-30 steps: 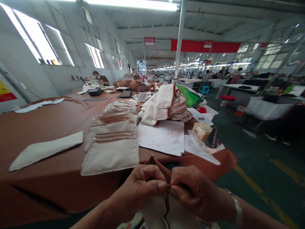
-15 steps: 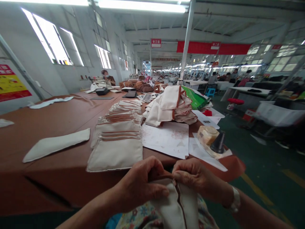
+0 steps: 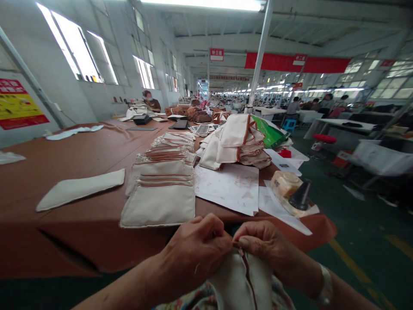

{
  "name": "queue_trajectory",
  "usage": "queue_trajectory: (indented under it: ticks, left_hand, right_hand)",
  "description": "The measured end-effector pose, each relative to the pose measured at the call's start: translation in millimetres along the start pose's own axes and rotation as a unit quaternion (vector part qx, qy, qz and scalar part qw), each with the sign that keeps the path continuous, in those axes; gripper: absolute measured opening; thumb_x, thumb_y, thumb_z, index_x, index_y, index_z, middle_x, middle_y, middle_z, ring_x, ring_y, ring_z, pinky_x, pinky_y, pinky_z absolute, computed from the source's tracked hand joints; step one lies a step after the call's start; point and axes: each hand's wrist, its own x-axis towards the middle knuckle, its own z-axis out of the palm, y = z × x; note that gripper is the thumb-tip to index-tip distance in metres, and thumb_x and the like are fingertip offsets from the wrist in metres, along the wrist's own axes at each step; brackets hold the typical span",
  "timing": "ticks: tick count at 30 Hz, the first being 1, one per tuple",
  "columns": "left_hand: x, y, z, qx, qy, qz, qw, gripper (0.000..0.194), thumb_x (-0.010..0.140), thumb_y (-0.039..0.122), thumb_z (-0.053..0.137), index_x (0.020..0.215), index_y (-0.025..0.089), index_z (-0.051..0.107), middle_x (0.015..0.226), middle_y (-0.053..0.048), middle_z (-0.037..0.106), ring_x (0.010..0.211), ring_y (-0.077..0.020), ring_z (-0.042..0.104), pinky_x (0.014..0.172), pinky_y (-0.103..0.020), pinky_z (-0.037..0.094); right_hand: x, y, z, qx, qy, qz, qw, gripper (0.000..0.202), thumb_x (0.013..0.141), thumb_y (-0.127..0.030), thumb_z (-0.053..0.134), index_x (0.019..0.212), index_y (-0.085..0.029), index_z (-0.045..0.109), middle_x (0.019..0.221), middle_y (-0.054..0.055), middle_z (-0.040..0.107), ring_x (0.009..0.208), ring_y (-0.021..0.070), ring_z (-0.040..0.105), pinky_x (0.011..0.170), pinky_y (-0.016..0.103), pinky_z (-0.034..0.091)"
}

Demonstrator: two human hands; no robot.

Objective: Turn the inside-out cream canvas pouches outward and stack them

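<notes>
A cream fabric piece [image 3: 232,275] with a brown zipper-like seam [image 3: 248,269] down its middle lies over my lap. My left hand [image 3: 196,247] is closed on its top edge, fingers curled in. At the right of that edge, my right hand [image 3: 274,249] pinches the brown trim by the seam's upper end. The two hands nearly meet. Beyond them, a row of flat cream pouches [image 3: 159,206] with brown edges lies on the brown-covered table [image 3: 87,155]. A heap of similar pouches [image 3: 230,142] stands behind a white sheet [image 3: 226,187].
On the right corner sit a yellowish block [image 3: 285,184] and a dark cone-shaped object [image 3: 300,196]. A single cream piece [image 3: 80,188] lies at the left. Farther back are a green bag [image 3: 269,132] and a seated person [image 3: 151,101].
My left hand has turned and its fingers have curled over the top edge, covering more of the fabric. My right hand keeps its pinch. The view has shifted slightly.
</notes>
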Motion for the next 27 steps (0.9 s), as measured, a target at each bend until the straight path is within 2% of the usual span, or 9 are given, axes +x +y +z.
queue_trajectory:
  ticks: [2, 4, 7, 11, 13, 16, 19, 23, 27]
  left_hand:
    - [1.2, 1.5, -1.4, 0.018, -0.038, -0.006, 0.999, 0.015, 0.086, 0.031, 0.061, 0.087, 0.018, 0.071, 0.084, -0.005, 0.055, 0.073, -0.0149, 0.044, 0.066, -0.024, 0.037]
    - [3.4, 3.3, -2.2, 0.020, -0.082, -0.054, 0.995, 0.026, 0.089, 0.040, 0.058, 0.098, 0.017, 0.066, 0.081, -0.002, 0.053, 0.070, -0.0138, 0.042, 0.060, -0.021, 0.035]
    - [7.7, 4.3, -1.9, 0.038, -0.137, -0.123, 0.982, 0.038, 0.092, 0.051, 0.051, 0.094, 0.015, 0.063, 0.073, 0.001, 0.049, 0.064, -0.0114, 0.037, 0.054, -0.020, 0.031]
    - [12.1, 4.2, 0.1, 0.092, -0.186, -0.064, 0.976, 0.040, 0.095, 0.046, 0.047, 0.074, 0.013, 0.059, 0.067, 0.002, 0.046, 0.061, -0.0102, 0.035, 0.056, -0.021, 0.030]
    - [12.5, 4.8, 1.7, 0.080, -0.187, -0.038, 0.978, 0.040, 0.095, 0.044, 0.047, 0.071, 0.013, 0.057, 0.067, 0.001, 0.045, 0.062, -0.0104, 0.035, 0.057, -0.022, 0.031]
    - [11.9, 6.0, 4.7, 0.012, -0.165, -0.055, 0.985, 0.040, 0.095, 0.047, 0.045, 0.076, 0.013, 0.056, 0.069, 0.001, 0.043, 0.062, -0.0106, 0.033, 0.055, -0.022, 0.029]
    - [12.0, 8.0, 6.8, 0.019, -0.144, -0.046, 0.988, 0.040, 0.095, 0.046, 0.045, 0.073, 0.014, 0.054, 0.068, 0.002, 0.041, 0.062, -0.0104, 0.032, 0.055, -0.022, 0.029]
    - [12.7, 14.5, 6.9, 0.071, -0.141, 0.017, 0.987, 0.039, 0.096, 0.039, 0.046, 0.067, 0.014, 0.054, 0.067, 0.002, 0.044, 0.063, -0.0100, 0.035, 0.058, -0.021, 0.031]
    - [13.5, 15.0, 0.6, -0.020, -0.184, -0.037, 0.982, 0.043, 0.091, 0.051, 0.053, 0.080, 0.011, 0.064, 0.074, -0.003, 0.054, 0.067, -0.0129, 0.044, 0.059, -0.022, 0.036]
  right_hand:
    - [0.1, -1.4, 0.3, -0.026, -0.005, -0.011, 1.000, 0.039, 0.082, -0.049, 0.071, 0.084, -0.011, 0.061, 0.068, -0.002, 0.050, 0.057, 0.0071, 0.035, 0.051, 0.019, 0.024]
    - [-1.1, -6.0, 0.9, -0.076, -0.022, -0.032, 0.996, 0.037, 0.087, -0.048, 0.064, 0.084, -0.012, 0.057, 0.069, -0.003, 0.046, 0.057, 0.0073, 0.032, 0.050, 0.019, 0.023]
    - [-4.0, -14.9, 3.9, -0.195, -0.037, -0.068, 0.978, 0.028, 0.095, -0.040, 0.054, 0.085, -0.014, 0.055, 0.073, -0.002, 0.048, 0.061, 0.0088, 0.035, 0.051, 0.019, 0.028]
    - [-7.4, -19.6, 10.8, -0.333, 0.000, -0.128, 0.934, 0.020, 0.096, -0.027, 0.047, 0.082, -0.016, 0.054, 0.074, -0.001, 0.053, 0.065, 0.0114, 0.043, 0.055, 0.021, 0.034]
    - [-8.1, -18.1, 12.3, -0.373, 0.020, -0.163, 0.913, 0.019, 0.095, -0.025, 0.046, 0.079, -0.017, 0.053, 0.071, -0.001, 0.054, 0.062, 0.0117, 0.045, 0.054, 0.023, 0.034]
    - [-7.1, -15.4, 8.8, -0.393, 0.034, -0.235, 0.888, 0.019, 0.096, -0.026, 0.048, 0.081, -0.017, 0.055, 0.073, 0.001, 0.058, 0.065, 0.0129, 0.051, 0.059, 0.024, 0.038]
    - [-6.2, -15.9, 1.8, -0.370, 0.002, -0.217, 0.904, 0.025, 0.098, -0.033, 0.046, 0.082, -0.017, 0.057, 0.077, 0.003, 0.061, 0.069, 0.0136, 0.053, 0.061, 0.024, 0.041]
    - [-11.4, -18.4, 3.9, -0.377, -0.005, -0.183, 0.908, 0.034, 0.098, -0.038, 0.047, 0.071, -0.018, 0.049, 0.069, -0.001, 0.053, 0.062, 0.0114, 0.044, 0.055, 0.023, 0.034]
    - [-20.0, -21.0, 18.7, -0.310, 0.011, -0.170, 0.935, 0.041, 0.094, -0.044, 0.053, 0.065, -0.018, 0.042, 0.064, -0.004, 0.040, 0.059, 0.0100, 0.036, 0.051, 0.023, 0.028]
